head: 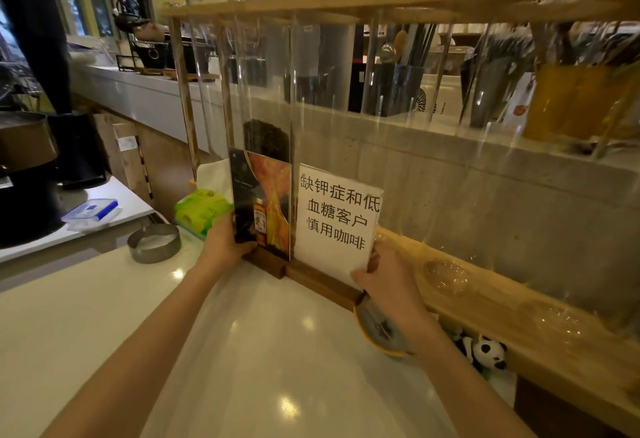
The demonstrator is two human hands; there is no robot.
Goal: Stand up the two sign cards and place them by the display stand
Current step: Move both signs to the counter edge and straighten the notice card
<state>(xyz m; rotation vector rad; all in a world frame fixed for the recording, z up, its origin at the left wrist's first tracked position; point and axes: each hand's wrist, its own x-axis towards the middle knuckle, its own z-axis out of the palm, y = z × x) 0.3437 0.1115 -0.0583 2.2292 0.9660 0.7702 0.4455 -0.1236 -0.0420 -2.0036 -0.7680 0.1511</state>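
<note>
Two sign cards stand upright side by side on the white counter [263, 351], each in a dark wooden base. The left sign card [266, 195] is dark with an orange picture and a bottle. The right sign card [334, 219] is white with black Chinese writing. Both stand directly in front of the display stand [398, 8], a wooden frame with tall clear tubes, one holding coffee beans [266, 139]. My left hand [225, 242] grips the left card's lower left edge. My right hand [384, 273] holds the white card's lower right corner.
A green tissue pack [201, 209] lies left of the cards, a round metal tin [154, 242] in front of it. A yellow-rimmed dish [379, 330] sits under my right wrist, a panda toy [486, 352] beside it. A blue-lidded box [91, 212] rests on the lower left counter.
</note>
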